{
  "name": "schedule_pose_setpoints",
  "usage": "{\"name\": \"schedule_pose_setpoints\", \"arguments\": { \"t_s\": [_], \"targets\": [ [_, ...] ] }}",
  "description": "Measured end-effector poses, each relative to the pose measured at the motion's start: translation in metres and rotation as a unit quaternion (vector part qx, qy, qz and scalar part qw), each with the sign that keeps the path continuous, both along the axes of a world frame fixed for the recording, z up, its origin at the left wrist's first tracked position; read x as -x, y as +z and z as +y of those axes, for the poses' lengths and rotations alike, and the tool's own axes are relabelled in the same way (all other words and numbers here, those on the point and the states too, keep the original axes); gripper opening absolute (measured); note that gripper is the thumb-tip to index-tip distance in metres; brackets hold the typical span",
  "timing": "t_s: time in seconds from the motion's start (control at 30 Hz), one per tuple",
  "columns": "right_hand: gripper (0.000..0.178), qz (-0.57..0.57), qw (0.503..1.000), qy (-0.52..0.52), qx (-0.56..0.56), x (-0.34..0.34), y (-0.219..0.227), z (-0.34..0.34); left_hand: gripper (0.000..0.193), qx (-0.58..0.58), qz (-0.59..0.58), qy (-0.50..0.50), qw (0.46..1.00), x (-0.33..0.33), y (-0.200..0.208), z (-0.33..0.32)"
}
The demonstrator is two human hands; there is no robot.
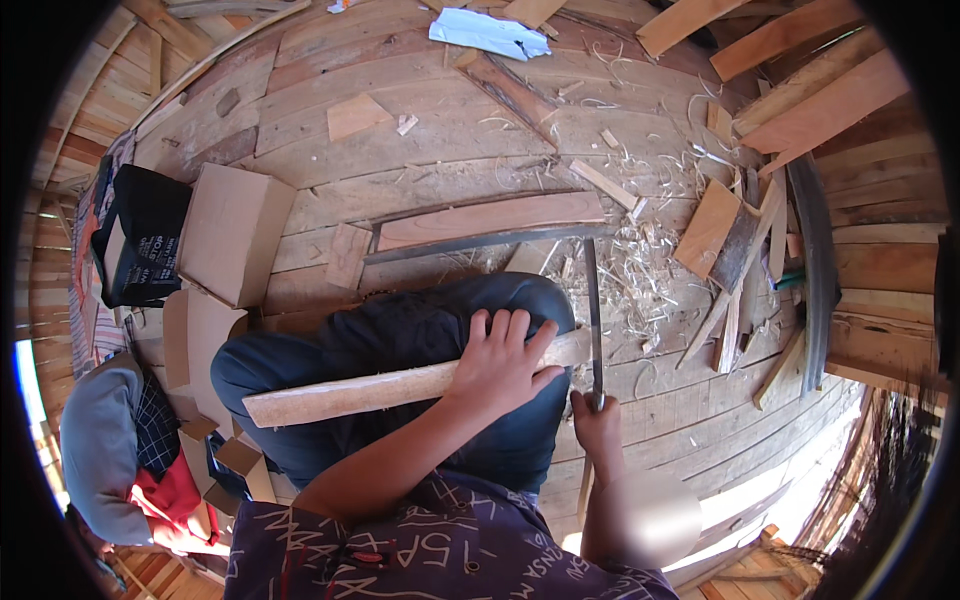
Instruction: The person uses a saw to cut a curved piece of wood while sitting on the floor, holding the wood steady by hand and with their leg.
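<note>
A long pale strip of wood lies slantwise across my lap, its right end raised a little. My left hand is closed over the strip near that end, fingers on the far side and thumb toward the right. In my right hand, a long-bladed knife is gripped just below the metal collar, its narrow dark blade pointing away from me. The blade stands right against the strip's right end; I cannot tell whether it touches. Part of a light wooden handle shows below the fist.
Curly wood shavings litter the plank floor. A bark-edged board lies beyond my knees. At right are wood offcuts and leaning planks. Left stand a cardboard box, a black bag and grey cloth.
</note>
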State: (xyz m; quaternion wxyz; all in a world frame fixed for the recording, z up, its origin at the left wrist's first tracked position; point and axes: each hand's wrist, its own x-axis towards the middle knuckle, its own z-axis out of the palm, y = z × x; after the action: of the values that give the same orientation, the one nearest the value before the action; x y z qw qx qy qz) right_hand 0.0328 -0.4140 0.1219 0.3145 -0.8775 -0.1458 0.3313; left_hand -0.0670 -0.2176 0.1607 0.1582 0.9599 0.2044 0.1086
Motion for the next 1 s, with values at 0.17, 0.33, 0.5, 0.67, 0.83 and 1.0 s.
{"name": "schedule_pose_setpoints", "arguments": {
  "t_s": [0.17,0.33,0.5,0.67,0.83,1.0],
  "targets": [
    [0.036,0.004,1.000,0.005,-0.003,0.002,0.007,0.009,0.055,-0.015,0.017,-0.003,1.000,0.001,-0.004,-0.002],
    [0.040,0.028,0.999,-0.012,0.012,0.036,0.021,-0.044,0.057,-0.007,0.030,-0.004,1.000,-0.002,-0.005,-0.005],
    [0.036,-0.032,0.999,-0.023,-0.032,0.030,0.001,-0.030,0.057,0.010,0.050,0.003,0.999,-0.003,0.000,0.002],
    [0.041,0.055,0.998,-0.010,-0.023,-0.010,0.003,0.022,0.058,-0.008,0.046,0.006,0.999,-0.005,-0.003,0.001],
    [0.032,0.016,0.999,-0.021,0.025,0.040,-0.004,-0.060,0.057,-0.014,0.036,0.000,0.999,-0.006,-0.009,0.002],
    [0.030,0.033,0.996,-0.049,0.067,0.041,0.001,-0.055,0.055,-0.005,0.069,0.011,0.998,-0.001,-0.006,0.003]
  ]
}}
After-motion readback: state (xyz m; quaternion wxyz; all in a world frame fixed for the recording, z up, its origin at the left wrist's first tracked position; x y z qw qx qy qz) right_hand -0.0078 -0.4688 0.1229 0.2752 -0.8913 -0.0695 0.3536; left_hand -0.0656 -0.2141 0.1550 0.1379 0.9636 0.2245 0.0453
